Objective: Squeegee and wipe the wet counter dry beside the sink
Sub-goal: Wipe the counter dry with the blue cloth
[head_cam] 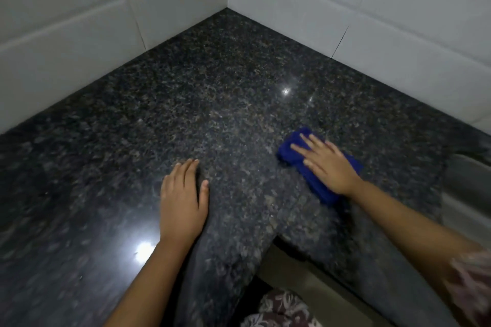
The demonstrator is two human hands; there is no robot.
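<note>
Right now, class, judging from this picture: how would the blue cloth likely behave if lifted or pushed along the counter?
The blue cloth looks folded and soft, so it would probably droop when lifted. Pressed flat under the right hand, it should slide easily over the glossy granite counter. It seems light and unlikely to roll.

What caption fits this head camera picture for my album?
Right hand presses a blue cloth on the granite counter; left hand rests flat.
</note>
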